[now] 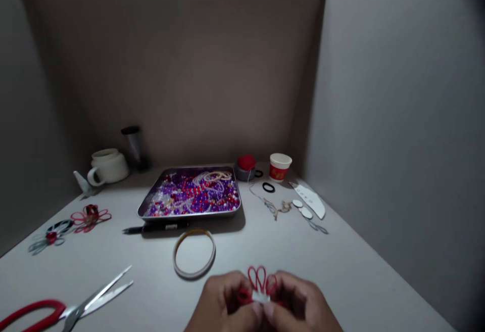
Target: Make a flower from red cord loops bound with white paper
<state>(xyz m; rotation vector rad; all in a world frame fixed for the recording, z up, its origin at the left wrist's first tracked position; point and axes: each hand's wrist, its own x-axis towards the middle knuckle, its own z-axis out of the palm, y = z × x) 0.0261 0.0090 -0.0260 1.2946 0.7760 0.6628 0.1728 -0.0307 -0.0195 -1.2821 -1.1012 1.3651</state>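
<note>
Close to the table's front, my left hand [225, 299] and my right hand [303, 299] meet around a small red looped flower [260, 274]. Its thin red loops fan upward between my fingers. A small white piece [260, 297] sits at its middle, pinched by both thumbs. My fingers hide the flower's lower part and sides. Just beyond my left hand lies a pale ring with a tan inner face, like a thin roll of tape [194, 274]. Farther left, scissors [79, 312] with red handles rest with their blades apart.
A metal tray [189, 216] of purple and red beads stands mid-table, with a black pen [151, 228] before it. Left are another red looped flower [81, 220], a grey one [38, 246] and a white mug [109, 166]. Right: paper cup [279, 169], white card [312, 203].
</note>
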